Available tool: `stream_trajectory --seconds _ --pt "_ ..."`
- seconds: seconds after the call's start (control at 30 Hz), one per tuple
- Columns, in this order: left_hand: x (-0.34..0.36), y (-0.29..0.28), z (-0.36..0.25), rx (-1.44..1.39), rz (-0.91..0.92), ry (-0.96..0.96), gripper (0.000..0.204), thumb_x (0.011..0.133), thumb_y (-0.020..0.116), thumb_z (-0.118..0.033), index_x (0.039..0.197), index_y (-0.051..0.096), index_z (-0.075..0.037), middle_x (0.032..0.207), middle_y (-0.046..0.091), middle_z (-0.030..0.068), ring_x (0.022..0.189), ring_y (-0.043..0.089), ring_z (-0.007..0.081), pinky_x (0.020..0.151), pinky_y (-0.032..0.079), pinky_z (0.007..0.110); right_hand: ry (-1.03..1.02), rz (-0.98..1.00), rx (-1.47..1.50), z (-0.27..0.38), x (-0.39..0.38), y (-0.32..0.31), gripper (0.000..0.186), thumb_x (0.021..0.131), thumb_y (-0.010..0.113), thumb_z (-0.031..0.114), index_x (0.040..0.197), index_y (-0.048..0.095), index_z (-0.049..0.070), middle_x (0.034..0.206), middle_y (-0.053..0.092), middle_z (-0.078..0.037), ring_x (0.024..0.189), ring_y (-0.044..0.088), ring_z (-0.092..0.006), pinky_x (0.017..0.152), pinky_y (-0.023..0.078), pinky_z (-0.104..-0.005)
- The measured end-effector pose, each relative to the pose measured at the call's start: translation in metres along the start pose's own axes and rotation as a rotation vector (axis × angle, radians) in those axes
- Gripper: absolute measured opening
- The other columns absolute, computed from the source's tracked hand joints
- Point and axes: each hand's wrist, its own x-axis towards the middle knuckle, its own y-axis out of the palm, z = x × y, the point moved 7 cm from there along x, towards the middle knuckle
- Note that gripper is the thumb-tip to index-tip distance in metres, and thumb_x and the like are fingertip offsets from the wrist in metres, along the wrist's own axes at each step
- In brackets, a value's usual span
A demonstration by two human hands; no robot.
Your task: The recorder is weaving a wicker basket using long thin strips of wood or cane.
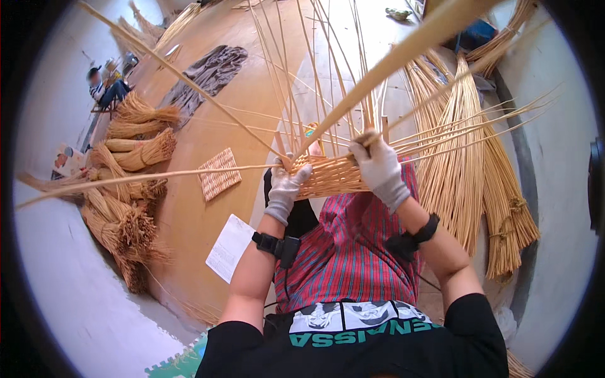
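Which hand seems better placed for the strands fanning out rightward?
Probably the right hand: it's at the right end of the woven piece, beside those strands; the left hand is at the other end.

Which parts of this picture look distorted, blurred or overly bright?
Head view: corners go black and the right wall bows; head view: the thick rod slanting across the upper right looks oversized and soft, probably from nearness to the lens; head view: the woven piece reads fairly clearly; head view: the left wall looks bright, nearly washed out low down.
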Motion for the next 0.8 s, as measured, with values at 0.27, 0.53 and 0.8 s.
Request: stream_trajectory --seconds 0.27,0.53,0.8 --pt "0.003 0.001 -0.008 -0.017 -0.081 -0.026 0.058 0.075 0.087 -0.015 0.122 0.056 -0.003 0.105 0.064 0.0043 0.091 0.062 0.0146 0.082 0.052 0.030 -0.428 0.569 -0.291 0.058 0.117 0.155 0.035 0.095 0.063 0.027 0.122 0.062 0.005 0.109 0.072 -0.020 0.098 0.071 -0.0334 0.085 0.055 -0.0445" --pt "-0.008 -0.003 -0.001 -0.207 -0.166 -0.122 0.053 0.078 0.086 -0.011 0.122 0.058 -0.004 0.105 0.066 0.0030 0.091 0.061 0.0122 0.082 0.051 0.029 -0.131 0.351 -0.839 -0.002 0.136 0.166 0.073 0.090 0.055 0.004 0.157 0.031 0.025 0.127 0.062 -0.031 0.112 0.067 -0.0378 0.084 0.059 -0.0427" --pt "-0.006 -0.010 0.011 -0.309 0.005 -0.154 0.046 0.080 0.080 -0.005 0.119 0.057 -0.007 0.108 0.066 0.0066 0.095 0.066 0.0181 0.085 0.055 0.033 -0.189 -0.225 0.310 0.009 0.025 0.012 0.056 0.094 0.061 0.008 0.145 0.039 0.010 0.106 0.065 -0.012 0.092 0.067 -0.0218 0.085 0.055 -0.0326"
